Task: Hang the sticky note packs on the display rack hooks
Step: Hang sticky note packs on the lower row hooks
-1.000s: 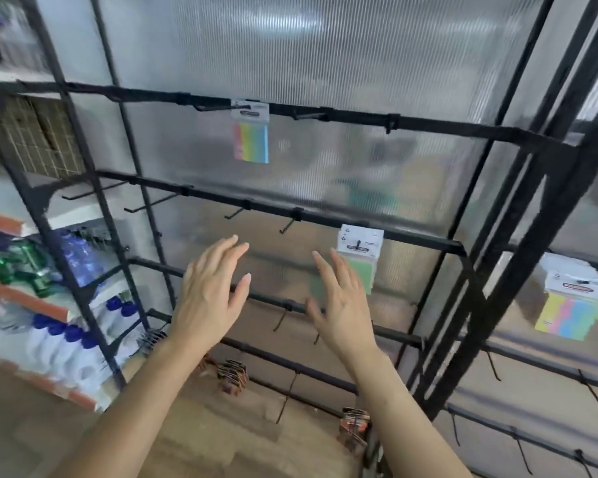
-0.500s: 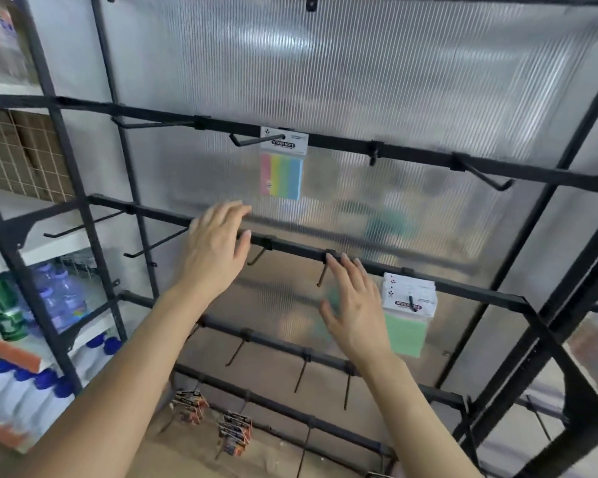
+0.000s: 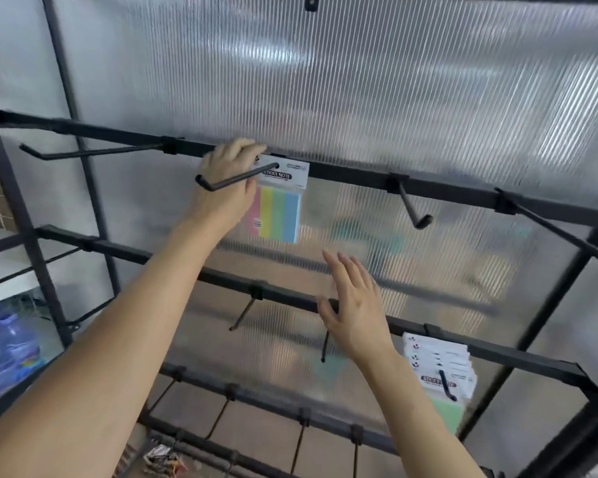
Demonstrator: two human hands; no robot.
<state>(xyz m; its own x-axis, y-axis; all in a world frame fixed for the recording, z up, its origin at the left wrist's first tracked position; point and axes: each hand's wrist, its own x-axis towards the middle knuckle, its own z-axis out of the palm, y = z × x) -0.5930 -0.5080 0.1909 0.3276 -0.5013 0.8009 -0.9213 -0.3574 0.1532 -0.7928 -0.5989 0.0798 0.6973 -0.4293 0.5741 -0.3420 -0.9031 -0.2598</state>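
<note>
Back of rack: ribbed panel (image 3: 394,91) closes it, no passage through. On the top bar (image 3: 353,175), one hook (image 3: 235,178) carries a striped pack (image 3: 280,208). The left hand (image 3: 223,191) crowds its left edge, apparently gripping it, so that side is blocked. Clear gap between pack and the next bare hook (image 3: 413,210) rightward. Below that gap the right hand (image 3: 354,313) lies across the middle bar (image 3: 283,295). Lower right, stacked packs (image 3: 441,370) fill their hook nearly to its tip.

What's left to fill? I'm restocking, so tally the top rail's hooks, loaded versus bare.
Loaded hooks: 1, carrying the rainbow sticky note pack
Bare hooks: 3
Total: 4
</note>
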